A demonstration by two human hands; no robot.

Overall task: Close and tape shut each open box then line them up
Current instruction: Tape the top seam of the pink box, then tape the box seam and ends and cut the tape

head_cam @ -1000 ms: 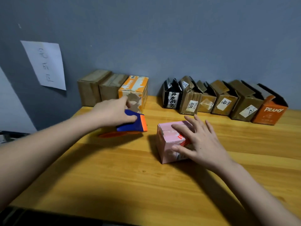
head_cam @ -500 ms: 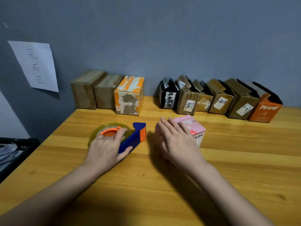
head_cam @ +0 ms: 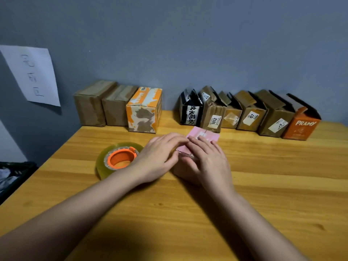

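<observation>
Against the grey wall at far left, a paper sheet (head_cam: 32, 74). Three closed boxes (head_cam: 118, 107) line the wooden surface (head_cam: 263, 185) beneath. Tape roll (head_cam: 117, 159) with orange core lies flat, just left of the left hand (head_cam: 160, 157). Left hand and right hand (head_cam: 209, 161) both rest fingers-flat on the pink box (head_cam: 204, 135) at centre, gripping nothing. Six open boxes (head_cam: 250, 113) stand in a row at back right.

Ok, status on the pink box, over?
Both hands, left hand and right hand, flat on pink box. Tape dispenser down, beside left hand. Nothing blocking.
</observation>
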